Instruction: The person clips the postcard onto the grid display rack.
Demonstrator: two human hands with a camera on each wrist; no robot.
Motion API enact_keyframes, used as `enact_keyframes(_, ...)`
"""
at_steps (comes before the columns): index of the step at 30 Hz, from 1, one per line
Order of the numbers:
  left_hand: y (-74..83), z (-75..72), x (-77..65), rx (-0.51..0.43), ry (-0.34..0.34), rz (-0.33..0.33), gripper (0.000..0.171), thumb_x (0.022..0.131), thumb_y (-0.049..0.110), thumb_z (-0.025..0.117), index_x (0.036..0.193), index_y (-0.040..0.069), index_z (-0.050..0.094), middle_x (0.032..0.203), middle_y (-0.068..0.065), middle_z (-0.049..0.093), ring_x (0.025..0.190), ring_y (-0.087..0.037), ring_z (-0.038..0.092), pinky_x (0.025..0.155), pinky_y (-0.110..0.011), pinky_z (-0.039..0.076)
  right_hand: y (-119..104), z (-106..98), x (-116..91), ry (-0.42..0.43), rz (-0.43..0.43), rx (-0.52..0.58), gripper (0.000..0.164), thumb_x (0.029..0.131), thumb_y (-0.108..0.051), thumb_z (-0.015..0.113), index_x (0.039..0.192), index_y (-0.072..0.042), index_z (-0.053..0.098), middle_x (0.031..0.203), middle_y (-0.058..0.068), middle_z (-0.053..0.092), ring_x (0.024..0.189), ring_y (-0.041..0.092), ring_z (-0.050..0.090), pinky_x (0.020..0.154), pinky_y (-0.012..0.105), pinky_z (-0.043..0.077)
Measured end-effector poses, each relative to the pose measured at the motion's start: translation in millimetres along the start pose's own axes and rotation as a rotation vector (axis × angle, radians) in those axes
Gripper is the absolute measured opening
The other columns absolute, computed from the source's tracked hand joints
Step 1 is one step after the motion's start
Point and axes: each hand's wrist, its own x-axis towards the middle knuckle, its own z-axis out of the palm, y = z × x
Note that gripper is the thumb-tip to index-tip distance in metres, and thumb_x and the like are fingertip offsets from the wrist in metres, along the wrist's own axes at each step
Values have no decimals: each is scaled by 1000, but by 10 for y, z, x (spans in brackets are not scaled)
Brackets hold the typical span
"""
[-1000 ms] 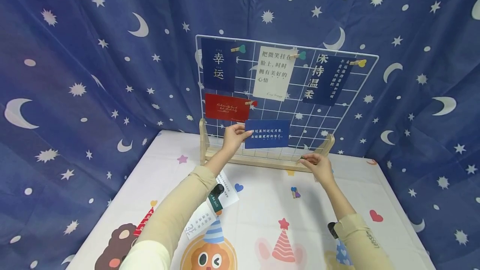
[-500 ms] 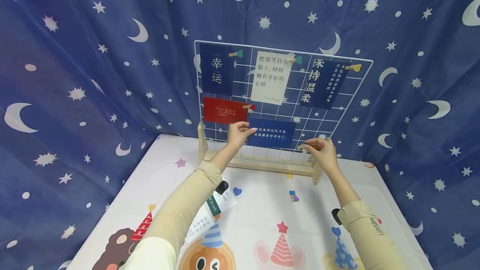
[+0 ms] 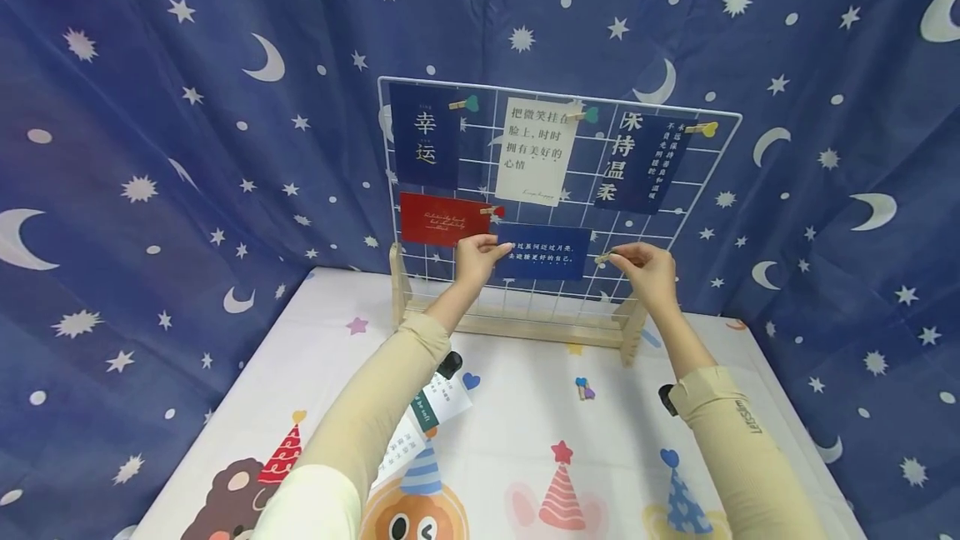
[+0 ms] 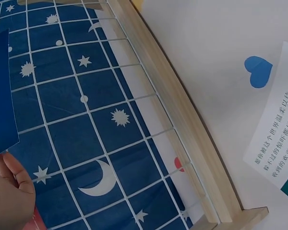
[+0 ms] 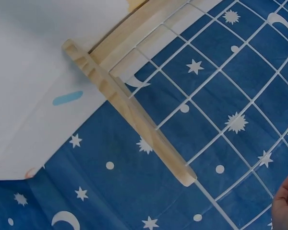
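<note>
My left hand (image 3: 474,261) pinches the left edge of a blue postcard (image 3: 546,252) with white lettering. The card is in front of the white wire grid (image 3: 442,83), beside a clipped red card (image 3: 431,220). In the left wrist view, part of the same postcard (image 4: 0,96) shows above the fingers of my left hand (image 4: 12,194). Just right of the card, my right hand (image 3: 649,273) pinches a small wooden clothespin (image 3: 603,257) between thumb and fingers. Only some fingers of my right hand (image 5: 286,203) appear in the right wrist view; its clothespin is out of sight there.
Two dark blue cards and a white card (image 3: 534,152) hang clipped along the grid's top. A wooden base (image 3: 517,326) supports the grid. Two heart clothespins (image 3: 585,389) lie on the tablecloth, and loose cards (image 3: 442,398) lie near my left forearm. A starry curtain (image 3: 225,40) hangs behind.
The blue postcard has risen and shifted slightly right along the grid with my left hand. My right hand has lifted the clothespin from near the base to beside the card's right edge.
</note>
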Motion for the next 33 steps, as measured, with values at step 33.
enact_keyframes(33,95,236,58,45,123,42,29,79,12,75,101,-4,69,97,-20,71,91,-30,69,78,-34,56,-211,-7,301,231,78,80,21,85,-7,67,98,9,66,100,28,67,60,-16,50,61,2,42)
